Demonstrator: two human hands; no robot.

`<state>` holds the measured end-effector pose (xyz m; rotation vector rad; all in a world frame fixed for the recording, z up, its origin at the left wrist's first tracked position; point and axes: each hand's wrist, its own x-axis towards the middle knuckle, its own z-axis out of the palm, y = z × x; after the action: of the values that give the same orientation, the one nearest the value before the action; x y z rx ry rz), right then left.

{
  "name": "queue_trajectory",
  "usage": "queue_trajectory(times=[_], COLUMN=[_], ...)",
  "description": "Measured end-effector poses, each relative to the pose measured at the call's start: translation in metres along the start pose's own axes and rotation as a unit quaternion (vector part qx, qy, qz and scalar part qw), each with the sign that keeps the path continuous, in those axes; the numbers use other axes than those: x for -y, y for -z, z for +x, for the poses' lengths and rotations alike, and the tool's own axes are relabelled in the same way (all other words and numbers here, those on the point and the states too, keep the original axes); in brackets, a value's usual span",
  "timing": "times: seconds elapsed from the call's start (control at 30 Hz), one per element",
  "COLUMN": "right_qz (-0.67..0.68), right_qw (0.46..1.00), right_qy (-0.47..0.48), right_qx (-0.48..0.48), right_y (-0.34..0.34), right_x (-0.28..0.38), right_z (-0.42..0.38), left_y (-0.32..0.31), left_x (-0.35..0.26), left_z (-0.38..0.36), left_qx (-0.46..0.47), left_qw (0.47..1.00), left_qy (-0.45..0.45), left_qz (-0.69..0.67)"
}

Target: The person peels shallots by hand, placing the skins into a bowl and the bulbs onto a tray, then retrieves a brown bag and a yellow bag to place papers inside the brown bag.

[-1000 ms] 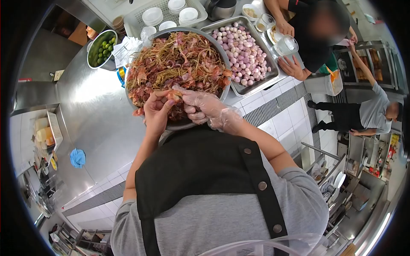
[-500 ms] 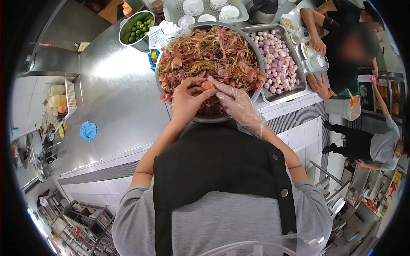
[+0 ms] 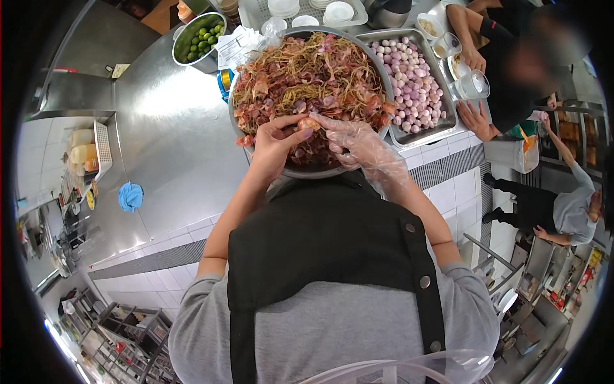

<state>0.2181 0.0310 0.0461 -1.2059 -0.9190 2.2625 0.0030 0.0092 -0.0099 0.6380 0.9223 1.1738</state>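
Note:
Over the near side of a large round metal bowl (image 3: pixel 391 89), I pinch a small brown-skinned shallot (image 3: pixel 309 123) between both hands. My bare left hand (image 3: pixel 274 146) is closed on it from the left, thumb and index finger at the shallot. My right hand (image 3: pixel 359 146), in a clear plastic glove, grips it from the right with its fingertips. Beneath my hands the bowl is heaped with dry shallot skins and stringy roots (image 3: pixel 307 77). Whether whole shallots lie under the heap is hidden.
Right of the bowl, a metal tray (image 3: pixel 409 139) holds peeled shallots (image 3: pixel 409 83). A pot of green limes (image 3: pixel 203 45), paper slips (image 3: pixel 235 46) and a tape dispenser (image 3: pixel 224 82) stand left. A blue cloth (image 3: pixel 130 196) lies on the steel counter (image 3: pixel 173 141). A co-worker's hands (image 3: pixel 474 118) rest near plastic cups.
My right hand has turned slightly, its lower fingers curling in, while both hands keep the shallot. The whole view has shifted a little up and left.

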Motion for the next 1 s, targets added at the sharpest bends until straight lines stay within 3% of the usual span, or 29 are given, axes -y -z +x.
queue_trajectory(times=[0.1, 0.17, 0.3, 0.43, 0.5, 0.6, 0.63, 0.7, 0.93, 1.0], right_qz=[-0.010, 0.082, 0.117, -0.002, -0.216, -0.321, -0.321, -0.182, -0.243, -0.229], right_qw=[1.000, 0.995, 0.993, 0.999, 0.973, 0.939, 0.939, 0.972, 0.961, 0.969], right_qy=[0.002, -0.020, -0.016, 0.004, 0.042, 0.093, 0.093, 0.140, 0.133, 0.092], right_qx=[0.027, 0.044, 0.026, -0.047, -0.068, -0.085, -0.085, -0.058, 0.013, 0.014], right_y=[0.005, 0.007, 0.020, 0.017, 0.021, 0.017, 0.011, -0.002, -0.004, -0.006], right_x=[0.000, 0.002, -0.004, -0.002, 0.000, 0.000, 0.000, -0.001, -0.008, -0.003], right_z=[0.000, 0.000, 0.008, 0.001, 0.001, -0.002, -0.005, -0.015, -0.019, -0.021], left_y=[0.005, 0.005, 0.005, -0.006, -0.008, -0.009, -0.009, -0.008, -0.006, -0.007], left_x=[-0.001, -0.002, -0.002, -0.006, -0.004, -0.002, -0.001, 0.002, 0.007, 0.008], left_z=[-0.001, -0.002, -0.007, -0.012, -0.012, -0.012, -0.012, -0.011, -0.010, -0.011], left_qx=[0.041, 0.048, 0.068, 0.058, 0.064, 0.066, 0.060, 0.053, 0.031, 0.037], left_qw=[0.998, 0.999, 0.997, 0.998, 0.998, 0.998, 0.998, 0.998, 0.999, 0.999], left_qy=[0.004, 0.010, 0.015, 0.003, -0.009, 0.006, 0.006, 0.005, -0.006, -0.008], left_qz=[0.036, 0.008, -0.040, -0.031, -0.017, -0.018, -0.019, -0.021, 0.010, 0.017])
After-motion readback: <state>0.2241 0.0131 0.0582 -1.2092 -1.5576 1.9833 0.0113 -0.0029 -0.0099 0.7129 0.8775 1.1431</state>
